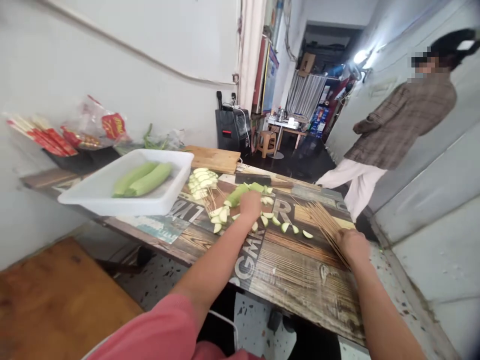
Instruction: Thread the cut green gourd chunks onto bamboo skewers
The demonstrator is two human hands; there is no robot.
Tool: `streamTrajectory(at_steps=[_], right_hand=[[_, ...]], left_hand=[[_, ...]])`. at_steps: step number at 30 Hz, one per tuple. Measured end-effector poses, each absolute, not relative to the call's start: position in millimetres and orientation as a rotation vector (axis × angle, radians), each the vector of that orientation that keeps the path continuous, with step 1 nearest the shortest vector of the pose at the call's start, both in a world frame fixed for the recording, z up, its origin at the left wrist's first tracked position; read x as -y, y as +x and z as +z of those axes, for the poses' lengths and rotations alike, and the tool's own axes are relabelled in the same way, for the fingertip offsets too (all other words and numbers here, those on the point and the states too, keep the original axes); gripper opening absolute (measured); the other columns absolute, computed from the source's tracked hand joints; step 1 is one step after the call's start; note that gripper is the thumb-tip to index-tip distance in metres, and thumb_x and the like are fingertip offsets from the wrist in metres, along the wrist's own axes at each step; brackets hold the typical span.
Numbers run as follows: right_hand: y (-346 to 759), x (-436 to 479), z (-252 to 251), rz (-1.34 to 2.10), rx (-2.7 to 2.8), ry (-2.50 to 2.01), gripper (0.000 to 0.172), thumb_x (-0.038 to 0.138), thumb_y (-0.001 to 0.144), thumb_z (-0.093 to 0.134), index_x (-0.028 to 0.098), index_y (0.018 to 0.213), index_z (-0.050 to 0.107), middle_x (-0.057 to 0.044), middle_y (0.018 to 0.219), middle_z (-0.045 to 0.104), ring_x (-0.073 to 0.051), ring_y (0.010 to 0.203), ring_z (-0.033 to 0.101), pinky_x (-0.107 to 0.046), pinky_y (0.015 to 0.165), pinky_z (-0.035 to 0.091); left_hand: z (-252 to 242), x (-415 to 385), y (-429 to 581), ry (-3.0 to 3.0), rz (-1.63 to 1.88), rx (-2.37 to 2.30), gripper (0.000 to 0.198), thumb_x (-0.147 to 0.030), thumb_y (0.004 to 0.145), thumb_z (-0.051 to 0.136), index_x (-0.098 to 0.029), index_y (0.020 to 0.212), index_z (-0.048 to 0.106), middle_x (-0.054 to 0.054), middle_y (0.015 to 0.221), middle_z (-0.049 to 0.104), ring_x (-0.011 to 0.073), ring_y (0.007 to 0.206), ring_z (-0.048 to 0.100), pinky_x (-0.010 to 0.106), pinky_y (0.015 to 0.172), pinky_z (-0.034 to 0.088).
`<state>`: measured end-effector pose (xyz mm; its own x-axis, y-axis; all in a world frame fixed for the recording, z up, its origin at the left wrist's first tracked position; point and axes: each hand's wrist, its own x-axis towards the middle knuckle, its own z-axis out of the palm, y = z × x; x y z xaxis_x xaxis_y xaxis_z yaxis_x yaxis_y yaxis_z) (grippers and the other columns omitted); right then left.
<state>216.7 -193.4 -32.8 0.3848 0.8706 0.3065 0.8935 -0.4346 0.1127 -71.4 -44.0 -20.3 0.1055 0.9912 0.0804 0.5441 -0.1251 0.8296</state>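
My left hand is curled among cut pieces of pale green zucchini, its fingertips hidden behind its back. A larger zucchini piece lies just left of it, and half-round slices are scattered to its right. My right hand is closed around the near end of a bundle of thin wooden skewers at the table's right side. Skewered zucchini slices lie in a pile further left. A cleaver with a dark blade rests behind the pieces.
A white plastic tub holds two whole zucchini. Behind it are a cutting board and packets of chopsticks. A black speaker stands beyond the table. Another person is at the right, near the wall.
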Motion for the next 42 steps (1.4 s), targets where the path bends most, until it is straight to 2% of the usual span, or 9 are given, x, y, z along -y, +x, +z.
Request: streamTrajectory(at_steps=[4,8,12,16,21,26,30,36,42], right_hand=[[218.9,185.6,-48.1,-0.412,1.597,-2.532,0.028,0.027,0.080,0.044,0.013,0.072,0.067,-0.017,0.072,0.060,-0.025,0.071,0.059,-0.036,0.060,0.040],[221.2,180.9,-53.6,-0.319,1.530,-2.493,0.022,0.020,0.077,0.046,0.015,0.069,0.065,-0.016,0.070,0.057,-0.027,0.076,0.058,-0.038,0.062,0.039],[218.4,182.1,-49.6,-0.293,1.538,-2.440,0.022,0.020,0.077,0.045,0.014,0.069,0.065,-0.016,0.072,0.057,-0.030,0.080,0.057,-0.039,0.065,0.037],[212.9,184.7,-42.5,-0.381,1.541,-2.387,0.027,0.023,0.081,0.042,0.012,0.073,0.064,-0.018,0.076,0.058,-0.031,0.082,0.055,-0.037,0.065,0.035],[205.5,185.0,-38.3,-0.461,1.591,-2.362,0.025,0.023,0.080,0.043,0.011,0.070,0.062,-0.018,0.074,0.058,-0.029,0.076,0.056,-0.034,0.059,0.033],[201.8,182.8,-38.5,-0.501,1.483,-2.253,0.025,0.022,0.079,0.041,0.011,0.071,0.062,-0.017,0.075,0.058,-0.026,0.068,0.057,-0.033,0.056,0.033],[199.2,182.4,-36.1,-0.479,1.454,-2.191,0.030,0.021,0.080,0.035,0.007,0.084,0.062,-0.020,0.082,0.060,-0.028,0.075,0.058,-0.035,0.061,0.037],[192.3,182.8,-34.4,-0.447,1.418,-2.128,0.037,0.018,0.081,0.031,0.005,0.100,0.060,-0.019,0.090,0.062,-0.029,0.080,0.060,-0.036,0.066,0.043],[189.6,184.0,-35.1,-0.439,1.426,-2.103,0.035,0.019,0.082,0.033,0.008,0.099,0.062,-0.017,0.090,0.063,-0.030,0.080,0.061,-0.038,0.066,0.045]], left_hand=[[-21.2,39.7,-81.1,2.212,0.772,-1.816,0.022,-0.016,0.079,0.047,-0.015,0.088,0.067,0.015,0.099,0.062,0.0275,0.104,0.052,0.036,0.092,0.033],[-25.9,38.3,-78.0,2.351,0.636,-1.815,0.026,-0.025,0.080,0.048,-0.018,0.095,0.068,0.012,0.100,0.064,0.0251,0.100,0.054,0.032,0.088,0.036],[-24.6,39.9,-75.5,2.362,0.520,-1.770,0.024,-0.030,0.079,0.052,-0.019,0.092,0.069,0.011,0.097,0.065,0.0247,0.097,0.056,0.032,0.087,0.036],[-17.4,41.6,-82.4,2.297,0.343,-1.639,0.017,-0.030,0.073,0.059,-0.019,0.079,0.071,0.007,0.081,0.067,0.0204,0.080,0.059,0.026,0.075,0.041],[-13.2,45.6,-86.5,2.326,0.261,-1.400,0.020,-0.024,0.063,0.068,-0.023,0.083,0.071,0.003,0.078,0.067,0.0183,0.072,0.059,0.024,0.066,0.042],[-17.0,41.6,-80.7,2.280,0.544,-1.517,0.015,-0.022,0.072,0.059,-0.018,0.081,0.070,0.009,0.085,0.067,0.0231,0.085,0.060,0.028,0.078,0.042],[-23.6,27.5,-64.8,2.273,0.734,-1.490,0.022,-0.012,0.067,0.063,-0.020,0.087,0.068,0.011,0.100,0.064,0.0249,0.106,0.052,0.031,0.095,0.033],[-22.7,13.7,-30.2,2.449,0.234,-1.548,0.044,-0.024,0.071,0.062,-0.025,0.114,0.057,0.011,0.120,0.055,0.0339,0.119,0.037,0.052,0.098,0.019],[-12.9,5.2,-12.8,2.584,-0.012,-1.526,0.042,-0.008,0.067,0.059,-0.025,0.105,0.063,0.013,0.113,0.059,0.0342,0.113,0.042,0.054,0.093,0.020]])
